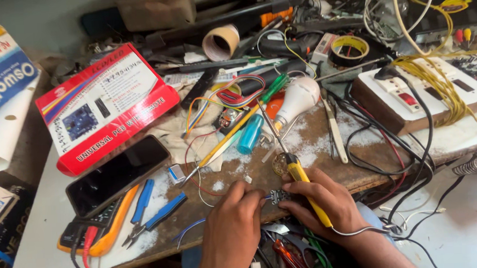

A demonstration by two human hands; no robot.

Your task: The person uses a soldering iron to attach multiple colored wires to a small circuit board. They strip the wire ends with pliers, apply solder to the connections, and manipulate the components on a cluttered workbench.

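My right hand grips a yellow-handled soldering iron, its metal tip pointing up and away over the bench. My left hand pinches a small circuit board at the bench's front edge, between both hands. A thin blue wire trails left from under the left hand. A white bulb lies behind the iron's tip. Beside the bulb sits a small cyan cylinder.
Blue-handled pliers, a dark phone on a yellow multimeter and a red box lie left. A white switch board with yellow wire, black cables, tape rolls and tweezers crowd the right and back.
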